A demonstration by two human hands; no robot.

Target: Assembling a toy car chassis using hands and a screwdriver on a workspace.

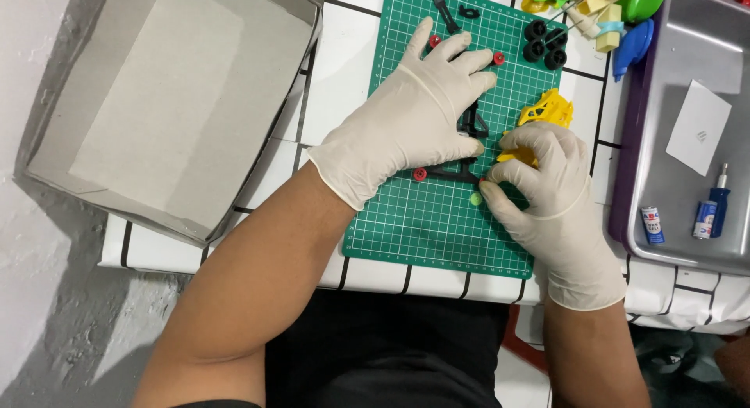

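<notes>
- Both forearms come up from the near edge; the gloved right hand [547,197] pinches at the black toy-car chassis [461,170] with curled fingers [500,173], closed on its end beside the yellow car body [547,111].
- Left hand [414,119] lies flat, fingers spread, pressing the chassis down onto the green cutting mat [422,228]; it grips nothing.
- Looks like a fitting step on the chassis: a green gear [476,198] lies just under the right fingertips, red hubs [420,174] close by.
- Next wants a steady hold and a fine pinch.
- Black tyres [544,42] wait beyond the left fingers; a steel tray [695,48] sits on the desk to the right.
</notes>
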